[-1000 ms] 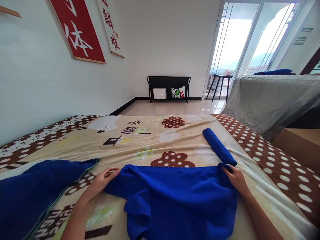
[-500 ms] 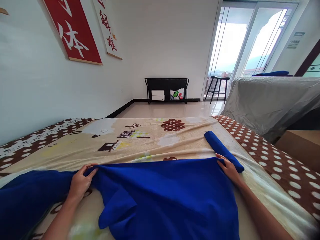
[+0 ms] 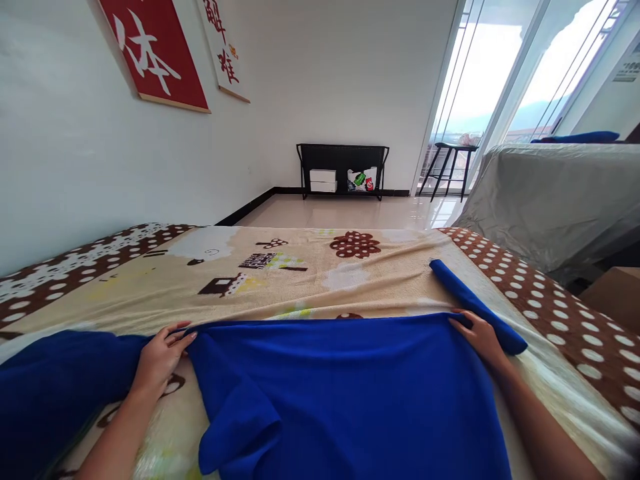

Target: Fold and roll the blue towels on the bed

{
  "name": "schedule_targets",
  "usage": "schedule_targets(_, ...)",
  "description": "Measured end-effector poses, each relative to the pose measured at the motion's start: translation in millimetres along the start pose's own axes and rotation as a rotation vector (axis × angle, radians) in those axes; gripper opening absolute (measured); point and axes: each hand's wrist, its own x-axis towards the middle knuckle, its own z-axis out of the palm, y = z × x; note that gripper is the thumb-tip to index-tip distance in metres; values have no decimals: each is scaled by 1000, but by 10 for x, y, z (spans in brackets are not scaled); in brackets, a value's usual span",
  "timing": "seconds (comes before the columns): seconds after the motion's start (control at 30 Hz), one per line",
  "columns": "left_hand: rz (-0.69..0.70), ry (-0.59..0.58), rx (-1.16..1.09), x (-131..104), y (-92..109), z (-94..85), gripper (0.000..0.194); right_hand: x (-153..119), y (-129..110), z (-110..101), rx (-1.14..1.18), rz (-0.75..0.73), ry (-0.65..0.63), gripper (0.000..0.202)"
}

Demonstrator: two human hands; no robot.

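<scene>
A large blue cloth [image 3: 360,387] spreads over the patterned blanket [image 3: 280,293], its far edge pulled nearly straight between my hands. My left hand [image 3: 163,357] pinches the far left corner. At the far right corner, my right hand [image 3: 480,337] has its fingers closed on the same cloth. Part of the cloth's left side is folded over in a loose flap. Just beyond my right hand lies a rolled blue cloth [image 3: 475,303], slanting across the blanket. A dark blue bundle of fabric [image 3: 65,387] rests to the left of my left hand.
Beyond the blanket stands a black rack [image 3: 343,167] with white boxes against the wall. At the right are a covered piece of furniture [image 3: 565,193], a black stool [image 3: 450,167] and a cardboard box [image 3: 615,297]. Scrolls [image 3: 155,57] hang on the left wall.
My right hand has moved a little to the right with its corner, and the cloth's far edge looks tauter and smoother. The camera view has shifted slightly.
</scene>
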Motion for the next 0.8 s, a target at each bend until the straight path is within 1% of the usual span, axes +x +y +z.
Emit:
schedule_targets(0.1, 139, -15, 67, -143, 247, -14, 50, -33, -98, 6, 2, 26, 30, 53)
schedule_targets(0.17, 256, -21, 93, -344, 490, -43, 49, -92, -173, 9, 12, 47, 56, 56)
schedule_targets(0.2, 315, -49, 91, -493, 618, -61, 47, -144, -209, 4, 21, 61, 75, 57)
schedule_targets(0.27, 445, -165, 86, -886, 834, -92, 41, -314, -270, -27, 47, 89, 118, 60)
schedule_targets(0.3, 513, -232, 92, -1117, 898, -104, 39, -437, -295, -55, 60, 104, 139, 60)
schedule_targets(0.33, 591, -299, 120, -1356, 921, -113, 38, -586, -317, -93, 71, 120, 155, 60)
schedule_targets(0.37, 658, -329, 158, -1589, 899, -121, 41, -759, -338, -140, 76, 136, 163, 59)
schedule_targets(0.4, 710, -343, 192, -1801, 832, -133, 43, -953, -360, -193, 74, 152, 165, 58)
schedule_targets(0.47, 753, -303, 231, -2129, 601, -172, 41, -1368, -412, -302, 54, 171, 141, 52)
schedule_targets(0.5, 746, -266, 237, -2238, 463, -200, 36, -1572, -444, -348, 43, 174, 118, 48)
schedule_targets(0.57, 703, -193, 236, -2360, 218, -263, 27, -1924, -518, -406, 14, 149, 54, 41)
schedule_targets(0.63, 662, -140, 235, -2400, 99, -313, 25, -2156, -599, -411, -49, 102, -4, 40)
schedule_targets(0.7, 651, -100, 261, -2400, 143, -333, 31, -2256, -677, -380, -117, 67, -40, 41)
schedule_targets(0.77, 657, -89, 338, -2377, 310, -324, 40, -2265, -738, -359, -141, 65, -54, 41)
schedule_targets(0.8, 666, -110, 384, -2355, 413, -317, 43, -2256, -757, -367, -135, 73, -56, 42)
